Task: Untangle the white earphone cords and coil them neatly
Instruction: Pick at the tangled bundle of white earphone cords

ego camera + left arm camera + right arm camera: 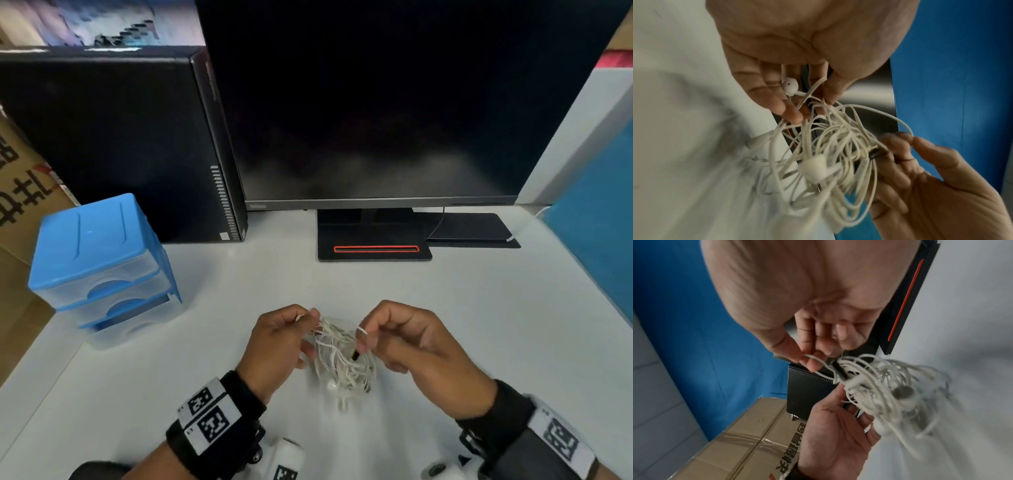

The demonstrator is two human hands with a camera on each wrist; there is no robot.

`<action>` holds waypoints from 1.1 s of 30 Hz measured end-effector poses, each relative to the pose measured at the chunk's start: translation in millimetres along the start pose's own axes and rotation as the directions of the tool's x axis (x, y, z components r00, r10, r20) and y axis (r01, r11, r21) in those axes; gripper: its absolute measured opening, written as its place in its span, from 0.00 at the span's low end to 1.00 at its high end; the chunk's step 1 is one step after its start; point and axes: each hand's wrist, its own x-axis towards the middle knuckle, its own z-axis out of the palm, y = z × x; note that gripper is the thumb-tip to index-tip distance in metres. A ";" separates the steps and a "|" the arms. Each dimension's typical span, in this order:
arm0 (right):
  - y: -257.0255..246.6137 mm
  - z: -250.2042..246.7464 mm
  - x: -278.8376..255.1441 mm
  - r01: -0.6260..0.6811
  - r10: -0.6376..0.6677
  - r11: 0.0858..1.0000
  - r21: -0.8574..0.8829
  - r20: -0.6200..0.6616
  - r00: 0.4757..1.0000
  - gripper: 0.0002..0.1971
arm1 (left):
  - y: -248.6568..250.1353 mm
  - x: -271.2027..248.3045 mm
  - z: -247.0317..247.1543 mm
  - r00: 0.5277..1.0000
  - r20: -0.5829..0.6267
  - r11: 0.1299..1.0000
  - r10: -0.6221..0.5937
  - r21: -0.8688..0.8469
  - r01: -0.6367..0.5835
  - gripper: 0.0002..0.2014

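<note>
A tangled bunch of white earphone cords [339, 359] [830, 155] [885, 386] hangs between both hands just above the white desk [462, 308]. My left hand [284, 339] [797, 91] pinches strands at the bunch's upper left, with one white earbud [789, 85] lying against its fingers. My right hand [397, 335] [813, 350] pinches a cord on the right side, close to the dark plug [355, 355] [839, 371]. Another earbud [331, 385] dangles at the bottom of the bunch. How the strands cross inside the tangle is blurred.
A blue set of small plastic drawers [102, 263] stands at the left. A black computer tower [120, 147] and a dark monitor [394, 102] on its stand [375, 248] fill the back. A blue partition [596, 233] lines the right, a cardboard box [748, 439] the left.
</note>
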 end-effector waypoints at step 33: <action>19.8 -4.6 -0.1 0.044 -0.133 0.852 -0.522 -0.134 0.982 0.05 | -4.4 -6.4 2.9 0.905 0.231 0.931 0.358 -0.019 -0.364 0.21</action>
